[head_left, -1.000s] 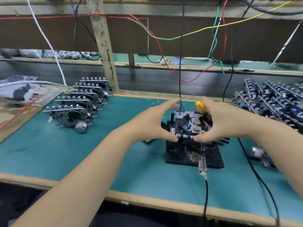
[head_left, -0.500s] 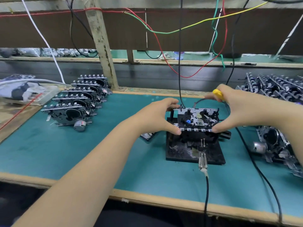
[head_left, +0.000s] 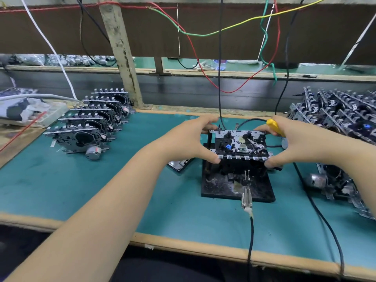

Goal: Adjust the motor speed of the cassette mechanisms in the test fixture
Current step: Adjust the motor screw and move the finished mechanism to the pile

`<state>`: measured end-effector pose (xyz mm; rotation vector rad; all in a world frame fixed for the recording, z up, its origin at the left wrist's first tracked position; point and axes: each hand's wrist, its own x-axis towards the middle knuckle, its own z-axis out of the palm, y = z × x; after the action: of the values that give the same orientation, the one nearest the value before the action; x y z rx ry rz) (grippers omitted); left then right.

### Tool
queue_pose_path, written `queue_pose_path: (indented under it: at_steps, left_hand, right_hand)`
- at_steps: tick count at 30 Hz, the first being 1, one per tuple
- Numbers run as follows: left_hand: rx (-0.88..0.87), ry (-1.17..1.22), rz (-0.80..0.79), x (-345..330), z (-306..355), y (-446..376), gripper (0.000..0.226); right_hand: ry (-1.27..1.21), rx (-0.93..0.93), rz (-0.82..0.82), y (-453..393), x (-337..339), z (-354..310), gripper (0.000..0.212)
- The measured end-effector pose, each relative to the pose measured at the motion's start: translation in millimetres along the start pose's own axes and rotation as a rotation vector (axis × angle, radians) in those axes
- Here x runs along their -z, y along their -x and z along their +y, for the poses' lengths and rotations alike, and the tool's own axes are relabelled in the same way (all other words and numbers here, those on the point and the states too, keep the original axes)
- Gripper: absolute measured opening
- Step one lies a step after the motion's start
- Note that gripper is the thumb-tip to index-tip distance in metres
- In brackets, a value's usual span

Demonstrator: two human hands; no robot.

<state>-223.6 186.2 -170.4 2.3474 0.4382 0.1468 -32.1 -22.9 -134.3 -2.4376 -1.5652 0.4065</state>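
A cassette mechanism lies flat on top of the black test fixture in the middle of the green bench. My left hand grips its left end, thumb on the near edge and fingers over the far edge. My right hand grips the right end the same way, and a yellow screwdriver handle sticks out between its fingers. A metal probe clip on a black cable rests on the fixture's front edge.
A row of cassette mechanisms stands at the left of the bench. A large heap of mechanisms fills the right side, with more near my right forearm. A black cable hangs down behind the fixture. A wooden post rises at the back.
The mechanism, held tilted above the fixture a second ago, has been turned level and lowered onto the fixture. Both hands spread to its two ends.
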Motion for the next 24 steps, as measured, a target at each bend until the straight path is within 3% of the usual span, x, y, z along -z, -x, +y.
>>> queue_pose_path:
  at_steps: [13,15,18,21,24]
  left_hand:
    - [0.035,0.056,-0.037,-5.4,-2.5,5.6,0.101]
    - [0.12,-0.167,-0.015,-12.1,-9.0,11.2,0.108]
    - [0.464,-0.58,0.069,-27.0,-25.6,26.7,0.103]
    - [0.486,-0.421,0.221,-19.2,-39.9,36.9,0.079]
    - [0.388,-0.002,0.407,1.7,-34.3,41.4,0.054]
  right_hand:
    - [0.033,-0.047,-0.018,-4.5,1.8,-5.3,0.078]
    - [0.001,-0.048,-0.032,-3.5,2.4,-7.0,0.075]
    - [-0.043,-0.043,-0.038,-0.6,1.2,-7.2,0.071]
    - [-0.051,-0.05,-0.031,-0.4,0.0,-6.3,0.073]
    - [-0.094,-0.06,-0.026,0.9,-2.4,-5.0,0.071]
